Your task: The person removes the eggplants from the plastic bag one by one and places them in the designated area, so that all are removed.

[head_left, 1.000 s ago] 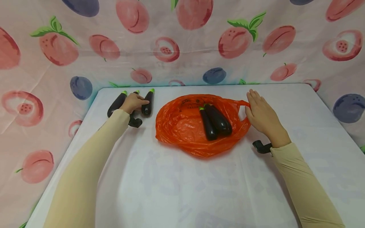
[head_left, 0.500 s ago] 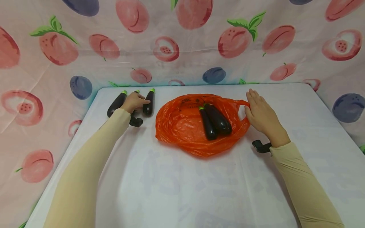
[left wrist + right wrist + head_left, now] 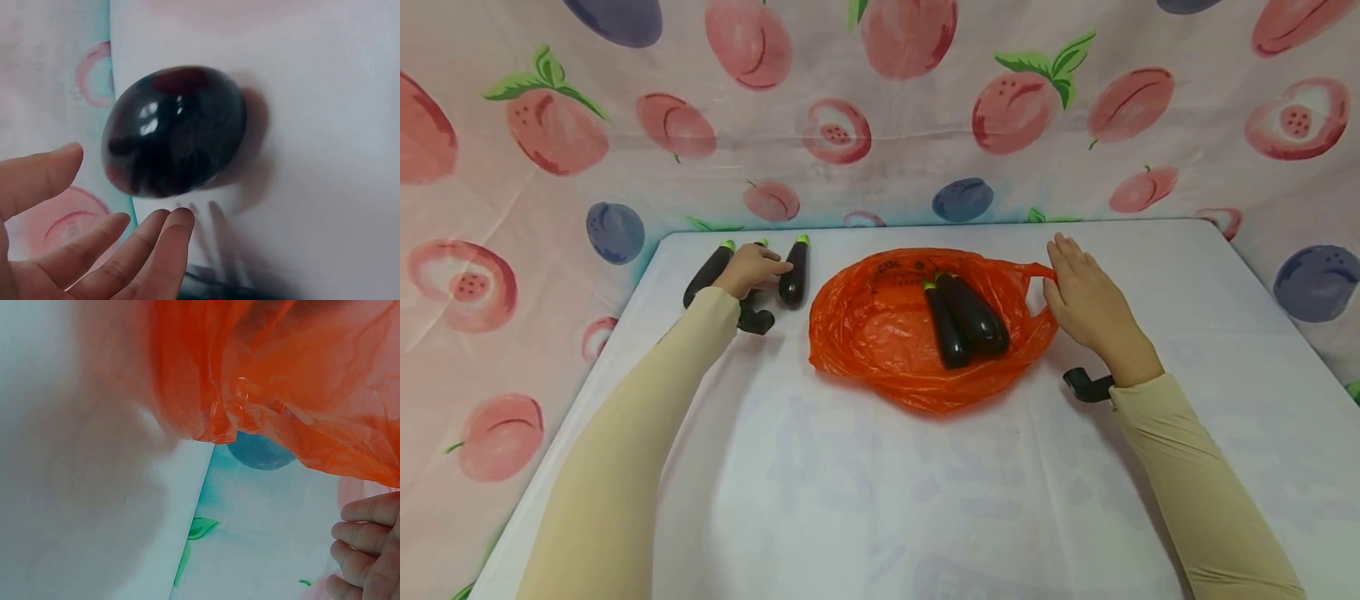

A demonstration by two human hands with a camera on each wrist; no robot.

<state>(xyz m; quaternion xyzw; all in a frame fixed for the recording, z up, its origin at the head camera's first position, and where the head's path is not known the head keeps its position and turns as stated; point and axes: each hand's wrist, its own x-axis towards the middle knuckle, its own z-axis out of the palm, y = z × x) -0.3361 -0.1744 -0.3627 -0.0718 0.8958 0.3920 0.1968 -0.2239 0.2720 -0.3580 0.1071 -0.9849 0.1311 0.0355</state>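
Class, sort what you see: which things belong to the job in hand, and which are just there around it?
Likely part of the job:
orange-red bag
two eggplants in the bag
three eggplants outside it, one mostly hidden by the left hand
right hand, at the bag's edge

Just around it:
white table
fruit-patterned cloth
black wrist devices

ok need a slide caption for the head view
Two eggplants in an orange bag, right hand by its handle, left hand at three more.
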